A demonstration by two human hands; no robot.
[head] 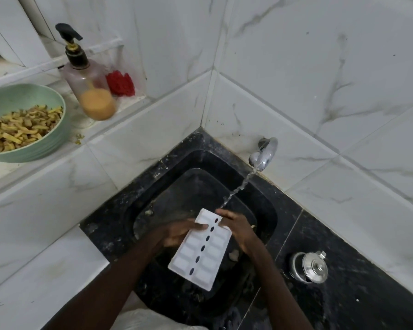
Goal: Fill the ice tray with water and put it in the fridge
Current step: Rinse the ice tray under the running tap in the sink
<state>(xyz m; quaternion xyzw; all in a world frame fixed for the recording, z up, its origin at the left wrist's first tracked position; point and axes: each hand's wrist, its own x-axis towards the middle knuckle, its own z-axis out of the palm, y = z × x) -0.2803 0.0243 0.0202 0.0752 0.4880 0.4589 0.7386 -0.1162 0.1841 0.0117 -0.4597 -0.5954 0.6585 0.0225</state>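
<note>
Two hands work over a black sink (100,232), walls (308,96) close at its far and right edges; open room lies upward and toward you. A white ice tray (200,253) hangs tilted above the sink's middle: light, stiff plastic, slick when wet. Your left hand (177,234) grips its left long edge; your right hand (239,231) pinches the far end, where water from the tap (264,153) seems to land.

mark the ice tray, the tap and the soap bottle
ice tray (214,252), head view, a white cell near its middle
tap (264,154), head view, its chrome spout
soap bottle (86,77), head view, clear body above the liquid
</note>
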